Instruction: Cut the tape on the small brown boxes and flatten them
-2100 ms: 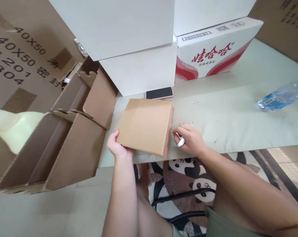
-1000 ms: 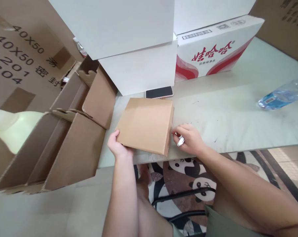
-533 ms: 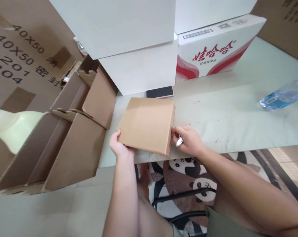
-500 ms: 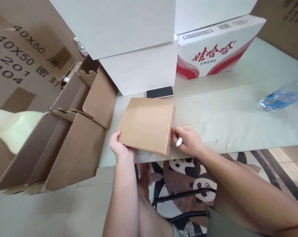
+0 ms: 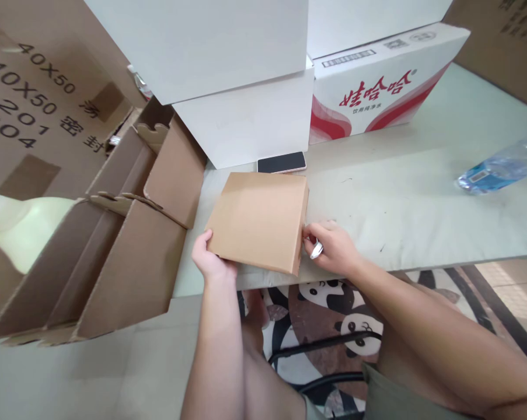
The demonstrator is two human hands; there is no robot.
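Head view, looking down over the near edge of a pale grey-green table (image 5: 421,216).

A flat, square brown cardboard box (image 5: 259,219), closed, lies near the table's front edge, its near side slightly past the edge. I see the left hand (image 5: 211,261) clamped on the box's near-left corner, thumb on top, fingers out of sight under it. The right hand (image 5: 333,248) sits against the box's right side wall, fingers curled around a small shiny silver object (image 5: 316,251); I cannot tell what that object is. Fingertips touch the box edge.

Just behind the box, a dark-screened phone with a pink rim (image 5: 281,163) lies flat, touching or nearly touching the base of a stack of plain white cartons (image 5: 246,116). To the right of that stack, a white carton with red printing and a barcode label (image 5: 377,87) stands on the table. Far right, well apart from the hands, a clear plastic bottle with a blue label (image 5: 499,169) lies on its side.

Left of the table, several open brown corrugated boxes (image 5: 115,256) are nested in a row, flaps up. Behind them is a large brown carton marked "40X50" (image 5: 36,99). A pale cream rounded shape (image 5: 14,227) shows at the left edge; unclear what it is.

Below the table edge, a panda-patterned fabric (image 5: 333,326) sits between the forearms.
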